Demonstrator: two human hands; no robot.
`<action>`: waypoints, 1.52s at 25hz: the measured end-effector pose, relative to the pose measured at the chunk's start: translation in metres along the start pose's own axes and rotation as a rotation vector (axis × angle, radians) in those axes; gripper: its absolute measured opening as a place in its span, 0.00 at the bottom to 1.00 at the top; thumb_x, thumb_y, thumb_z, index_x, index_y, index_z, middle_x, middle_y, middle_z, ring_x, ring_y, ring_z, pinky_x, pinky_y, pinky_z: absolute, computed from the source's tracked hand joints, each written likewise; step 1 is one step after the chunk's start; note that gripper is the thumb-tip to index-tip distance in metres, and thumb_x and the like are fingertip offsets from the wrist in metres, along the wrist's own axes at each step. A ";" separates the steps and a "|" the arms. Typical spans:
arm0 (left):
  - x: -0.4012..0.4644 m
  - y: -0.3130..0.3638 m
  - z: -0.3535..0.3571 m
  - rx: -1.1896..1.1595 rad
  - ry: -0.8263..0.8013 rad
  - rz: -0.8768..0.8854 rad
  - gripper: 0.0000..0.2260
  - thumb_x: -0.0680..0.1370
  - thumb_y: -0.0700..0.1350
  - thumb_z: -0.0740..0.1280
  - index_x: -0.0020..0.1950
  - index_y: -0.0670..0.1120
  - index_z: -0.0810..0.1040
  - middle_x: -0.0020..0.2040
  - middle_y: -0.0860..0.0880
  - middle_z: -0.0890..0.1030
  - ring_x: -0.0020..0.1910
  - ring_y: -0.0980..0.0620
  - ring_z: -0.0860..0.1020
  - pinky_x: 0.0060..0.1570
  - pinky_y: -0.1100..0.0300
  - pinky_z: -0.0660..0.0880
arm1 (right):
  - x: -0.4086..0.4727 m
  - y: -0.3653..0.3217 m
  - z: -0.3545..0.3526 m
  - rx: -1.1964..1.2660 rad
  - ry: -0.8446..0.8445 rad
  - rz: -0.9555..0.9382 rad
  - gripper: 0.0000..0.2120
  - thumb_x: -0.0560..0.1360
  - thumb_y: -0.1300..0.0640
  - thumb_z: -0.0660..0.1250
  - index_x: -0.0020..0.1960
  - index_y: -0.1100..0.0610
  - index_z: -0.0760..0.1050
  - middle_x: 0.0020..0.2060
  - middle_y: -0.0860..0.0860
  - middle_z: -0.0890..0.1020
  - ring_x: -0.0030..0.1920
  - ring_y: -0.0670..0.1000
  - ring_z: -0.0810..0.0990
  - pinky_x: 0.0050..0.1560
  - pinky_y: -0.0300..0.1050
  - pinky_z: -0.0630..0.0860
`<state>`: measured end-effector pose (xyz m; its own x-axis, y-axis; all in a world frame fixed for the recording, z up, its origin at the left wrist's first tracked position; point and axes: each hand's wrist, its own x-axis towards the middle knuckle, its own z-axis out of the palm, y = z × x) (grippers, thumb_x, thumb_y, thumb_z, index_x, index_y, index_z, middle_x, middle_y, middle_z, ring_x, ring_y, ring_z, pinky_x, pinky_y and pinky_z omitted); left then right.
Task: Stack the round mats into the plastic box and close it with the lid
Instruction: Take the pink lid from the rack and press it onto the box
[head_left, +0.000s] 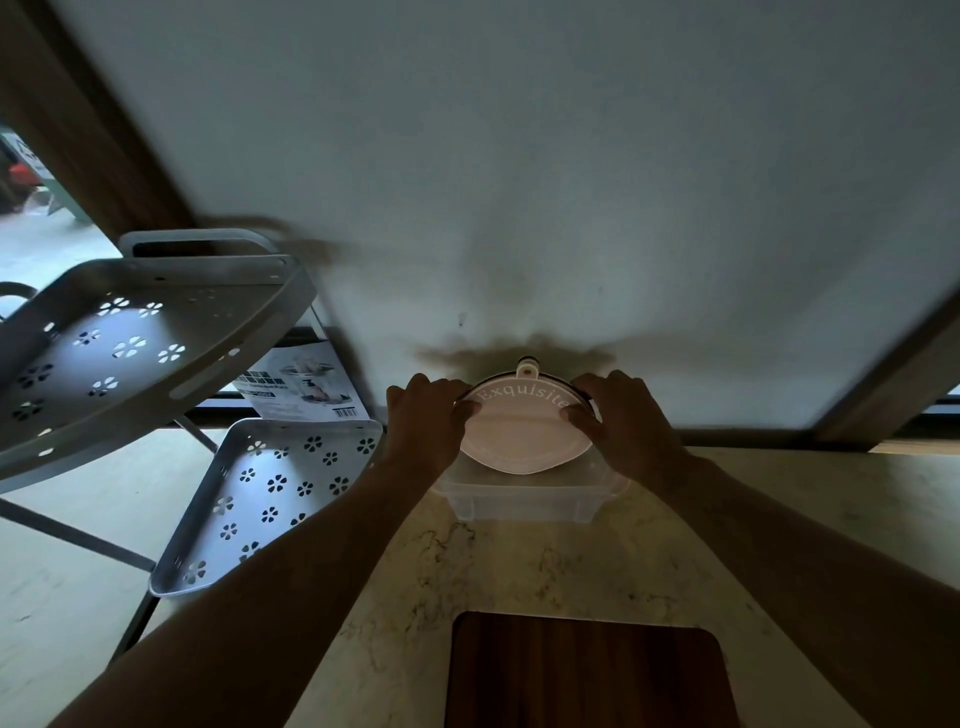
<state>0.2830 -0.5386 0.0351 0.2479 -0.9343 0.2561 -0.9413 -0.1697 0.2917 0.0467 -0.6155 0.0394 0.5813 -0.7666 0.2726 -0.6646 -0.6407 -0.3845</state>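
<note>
The left hand (426, 410) grips the left edge of a pale pink round mat (524, 434), fingers curled over the rim and thumb on the face; the right hand (621, 415) clamps the opposite edge the same way. The mat is a thin, smooth, flexible-looking disc with raised lettering reading "Exquisite" along its upper arc and a small hanging tab at the top. A dark line shows behind its upper rim, possibly a second mat, though the dim light makes that hard to confirm. The mat is held tilted above the clear rectangular plastic box (524, 501), its lower edge over the open top; whether it touches the box is unclear. The box is translucent with rounded corners, and its far side is hidden by the mat and hands.

The box stands on a cream marble-patterned countertop (519, 566) against a plain white wall (519, 156). A dark brown wooden board (587, 670), cut off at the bottom edge, lies nearer the person. To the left stands a grey metal tiered rack (156, 332) with flower-shaped perforations, a printed card (306, 389) behind it.
</note>
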 end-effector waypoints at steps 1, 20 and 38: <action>0.002 0.000 0.000 -0.006 0.007 0.000 0.10 0.79 0.52 0.64 0.55 0.51 0.81 0.50 0.48 0.85 0.51 0.44 0.76 0.49 0.49 0.62 | 0.002 0.001 -0.001 0.000 0.002 -0.001 0.12 0.78 0.53 0.68 0.57 0.59 0.78 0.46 0.57 0.84 0.47 0.60 0.77 0.49 0.53 0.69; -0.003 0.012 -0.005 -0.064 0.019 -0.026 0.09 0.80 0.48 0.62 0.56 0.47 0.79 0.52 0.46 0.82 0.53 0.43 0.75 0.52 0.47 0.64 | 0.002 -0.003 -0.003 0.109 0.076 0.093 0.11 0.77 0.54 0.68 0.56 0.59 0.79 0.46 0.58 0.84 0.48 0.61 0.77 0.51 0.54 0.71; 0.006 0.015 -0.009 -0.073 -0.015 -0.055 0.09 0.81 0.47 0.62 0.56 0.45 0.78 0.55 0.44 0.80 0.56 0.42 0.73 0.55 0.46 0.64 | 0.006 -0.010 -0.004 0.114 0.036 0.144 0.10 0.78 0.53 0.68 0.55 0.59 0.79 0.46 0.58 0.84 0.49 0.61 0.77 0.53 0.58 0.71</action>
<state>0.2726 -0.5435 0.0487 0.2945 -0.9290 0.2241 -0.9071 -0.1979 0.3714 0.0551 -0.6142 0.0480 0.4657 -0.8523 0.2383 -0.6811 -0.5171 -0.5183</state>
